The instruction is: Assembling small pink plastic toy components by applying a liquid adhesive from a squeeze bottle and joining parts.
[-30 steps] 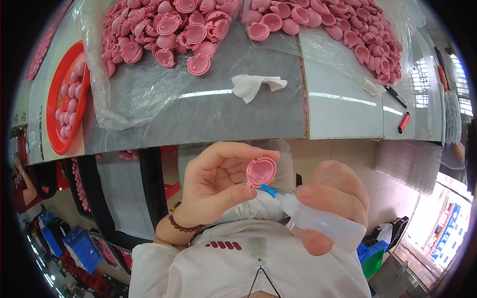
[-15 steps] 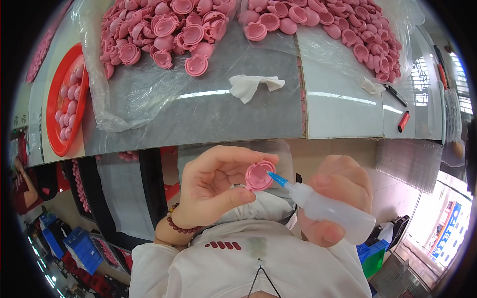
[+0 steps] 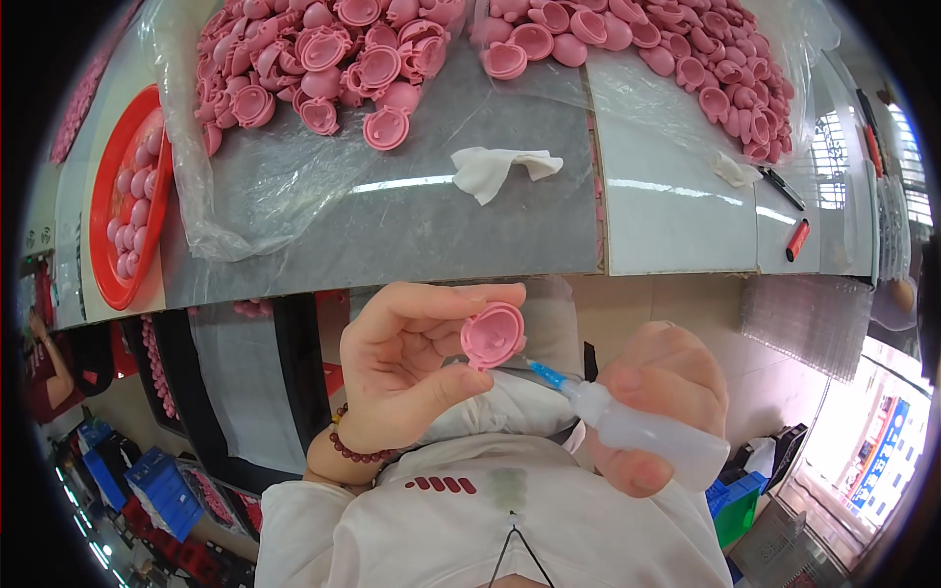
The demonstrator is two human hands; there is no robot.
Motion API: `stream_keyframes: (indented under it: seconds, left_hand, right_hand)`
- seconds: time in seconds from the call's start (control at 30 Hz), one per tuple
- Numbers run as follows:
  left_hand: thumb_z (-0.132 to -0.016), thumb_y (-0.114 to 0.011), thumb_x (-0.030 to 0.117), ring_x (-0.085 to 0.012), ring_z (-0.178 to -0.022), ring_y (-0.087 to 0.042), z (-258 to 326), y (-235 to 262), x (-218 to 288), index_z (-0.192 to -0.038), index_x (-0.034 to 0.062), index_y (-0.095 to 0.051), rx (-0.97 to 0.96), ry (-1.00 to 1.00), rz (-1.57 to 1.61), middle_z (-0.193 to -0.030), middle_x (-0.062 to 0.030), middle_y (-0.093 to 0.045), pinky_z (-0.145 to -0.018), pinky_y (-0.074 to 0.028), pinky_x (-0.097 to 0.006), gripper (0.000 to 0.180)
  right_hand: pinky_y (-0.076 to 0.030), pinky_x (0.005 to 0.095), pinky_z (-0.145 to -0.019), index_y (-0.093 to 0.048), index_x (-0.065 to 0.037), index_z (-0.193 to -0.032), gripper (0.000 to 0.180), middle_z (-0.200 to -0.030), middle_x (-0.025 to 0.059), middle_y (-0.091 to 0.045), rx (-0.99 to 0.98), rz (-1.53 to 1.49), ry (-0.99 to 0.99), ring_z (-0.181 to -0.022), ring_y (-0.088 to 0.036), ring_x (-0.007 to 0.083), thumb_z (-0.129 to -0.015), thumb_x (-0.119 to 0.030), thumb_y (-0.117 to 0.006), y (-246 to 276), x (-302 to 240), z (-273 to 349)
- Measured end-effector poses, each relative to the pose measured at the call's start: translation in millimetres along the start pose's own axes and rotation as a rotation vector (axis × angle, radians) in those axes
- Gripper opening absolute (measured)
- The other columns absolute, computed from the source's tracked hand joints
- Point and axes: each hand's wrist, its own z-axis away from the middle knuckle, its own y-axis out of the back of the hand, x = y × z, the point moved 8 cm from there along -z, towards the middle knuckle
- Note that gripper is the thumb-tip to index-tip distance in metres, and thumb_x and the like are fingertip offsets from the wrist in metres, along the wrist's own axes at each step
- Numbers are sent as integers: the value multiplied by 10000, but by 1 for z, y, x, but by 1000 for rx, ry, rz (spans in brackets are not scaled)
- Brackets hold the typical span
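Head view: my left hand (image 3: 412,367) pinches a pink cap (image 3: 493,334) just below the table (image 3: 431,225) edge. My right hand (image 3: 659,402) grips a squeeze bottle (image 3: 642,431), its blue needle tip just beside the cap.

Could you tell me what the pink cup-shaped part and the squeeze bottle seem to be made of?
Pink part: probably moulded plastic or rubber, matte, uniform colour, rounded rim. Squeeze bottle: apparently soft translucent plastic with a milky body and a blue needle tip.

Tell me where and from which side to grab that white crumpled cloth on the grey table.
Pinch the white cloth at its raised, bunched middle, coming straight down from above. It lies loose and flat on the grey table, apart from the pink parts, so no edge offers a firmer hold.
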Motion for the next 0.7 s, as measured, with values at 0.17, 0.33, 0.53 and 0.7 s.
stream_keyframes:
  seconds: [0.17, 0.33, 0.53, 0.7]
  left_hand:
    - [-694, -602, -97, -277, -1063, -490, 1, 3, 3, -1048, -63, -434, 39, -47, -72, -1117, -276, -473, -875, -432, -345, 393]
    - [-665, -645, -79, -280, -1039, -507, -3, -3, 16, -1031, -77, -490, 37, -164, -247, -1080, -253, -504, -847, -446, -331, 397]
    - [-650, -674, -50, -274, -1002, -530, 0, 4, 19, -1032, -80, -512, 51, -172, -291, -1055, -228, -527, -814, -461, -313, 416]
    - [-676, -688, 63, -264, -973, -541, 1, 9, 17, -1057, -55, -479, 110, -146, -307, -1037, -227, -530, -784, -476, -319, 450]
  right_hand:
    - [-255, 221, -388, -530, 37, -861, 491, -615, 74, -462, -61, -93, 33, -472, -410, 133, -830, -447, -454, -7, -3, -1]
    - [-372, 224, -468, -495, 76, -993, 442, -806, 132, -522, 269, 12, 37, -611, -503, 156, -825, -333, -495, 46, 24, -1]
    - [-419, 206, -629, -445, 79, -1057, 374, -909, 147, -580, 366, 511, -400, -756, -551, 169, -763, -90, -602, 131, 115, -19]
    - [-437, 226, -684, -397, 76, -1089, 450, -957, 146, -584, 317, 588, -610, -842, -551, 168, -730, -49, -638, 152, 137, -14]
